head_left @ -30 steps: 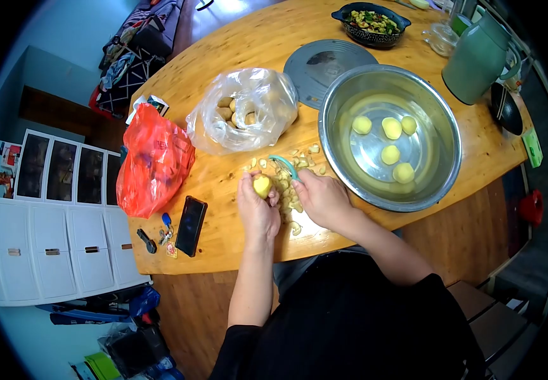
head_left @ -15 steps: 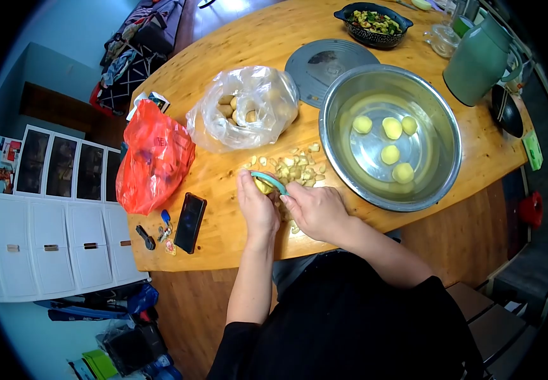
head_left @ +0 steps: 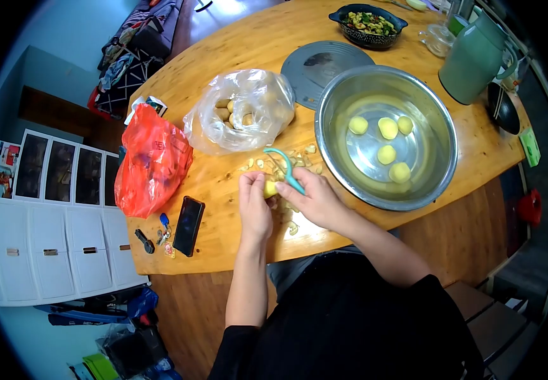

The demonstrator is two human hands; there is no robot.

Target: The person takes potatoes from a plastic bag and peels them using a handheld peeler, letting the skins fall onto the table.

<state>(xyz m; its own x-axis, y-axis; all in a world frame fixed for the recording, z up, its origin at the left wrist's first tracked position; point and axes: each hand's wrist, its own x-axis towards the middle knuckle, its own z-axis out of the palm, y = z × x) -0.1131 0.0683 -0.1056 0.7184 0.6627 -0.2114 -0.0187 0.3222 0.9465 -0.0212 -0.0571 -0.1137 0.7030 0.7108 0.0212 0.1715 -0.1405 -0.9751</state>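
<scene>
My left hand (head_left: 255,201) is closed around a yellow potato (head_left: 269,189), whose surface looks peeled where it shows. In my right hand (head_left: 315,199) is a teal peeler (head_left: 291,177), its head raised above the table and apart from the potato. The right thumb touches the potato. Potato peelings (head_left: 307,158) lie scattered on the wood under and beyond both hands. To the right stands a big steel basin (head_left: 324,155) with several peeled potatoes (head_left: 388,128) in water. Beyond my left hand sits a clear plastic bag (head_left: 267,104) of unpeeled potatoes (head_left: 223,113).
On the left are a red plastic bag (head_left: 153,161), a phone (head_left: 188,226) and keys (head_left: 161,237). A grey round mat (head_left: 315,79) lies behind the basin. Farther back stand a dish of food (head_left: 370,25) and a green jug (head_left: 473,60). The table's (head_left: 223,256) near edge runs below my hands.
The peeler has lifted off the potato and turned, its head now pointing up and away. My right hand has shifted slightly right, and more of the potato shows.
</scene>
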